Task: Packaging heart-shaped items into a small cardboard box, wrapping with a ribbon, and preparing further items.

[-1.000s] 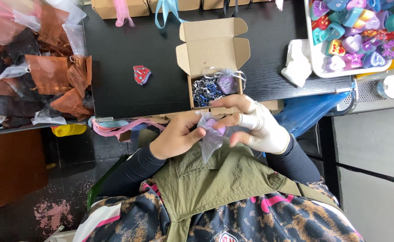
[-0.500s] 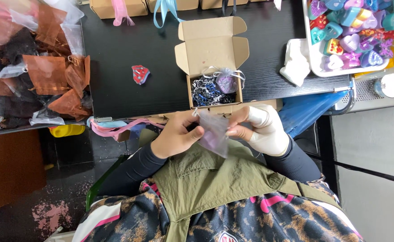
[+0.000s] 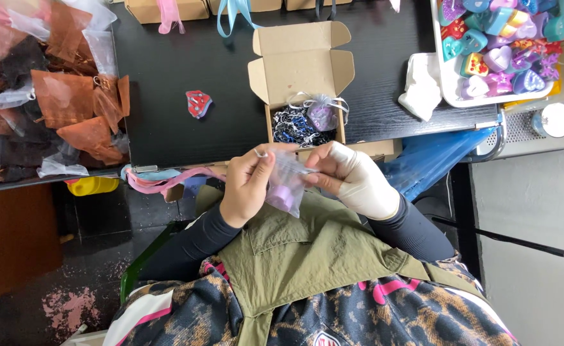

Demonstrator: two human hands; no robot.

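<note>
My left hand (image 3: pixel 247 186), bare, and my right hand (image 3: pixel 352 176), in a white glove, together hold a small sheer pouch (image 3: pixel 286 182) with a purple piece inside it, just off the table's near edge over my lap. Each hand pinches one side of the pouch's top. Straight ahead on the black table (image 3: pixel 166 128) stands an open cardboard box (image 3: pixel 301 61). It holds dark shredded paper and another tied sheer pouch (image 3: pixel 322 115) with a purple piece.
A heap of orange, brown and black sheer bags (image 3: pixel 45 96) fills the table's left. A red and blue piece (image 3: pixel 199 102) lies loose. At the right are a white tray of coloured heart-shaped pieces (image 3: pixel 506 45), a white cloth (image 3: pixel 421 86) and pink ribbon (image 3: pixel 166 178).
The pouch has been pulled taut and lowered a little between my hands. A purple piece now shows inside it.
</note>
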